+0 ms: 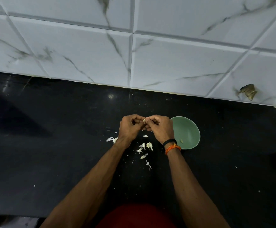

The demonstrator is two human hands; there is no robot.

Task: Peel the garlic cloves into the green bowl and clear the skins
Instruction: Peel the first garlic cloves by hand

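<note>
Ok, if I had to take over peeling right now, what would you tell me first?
Left hand and right hand both pinch one garlic clove in the air, mid-peel.
Green bowl sits on the counter just right of the hands, with one small pale piece inside, likely a peeled clove.
Skins, perhaps a few cloves among them, lie scattered below the hands; more skins lie by the left wrist.
Left: finish this clove, drop it in, peel any others, clear the skins.
</note>
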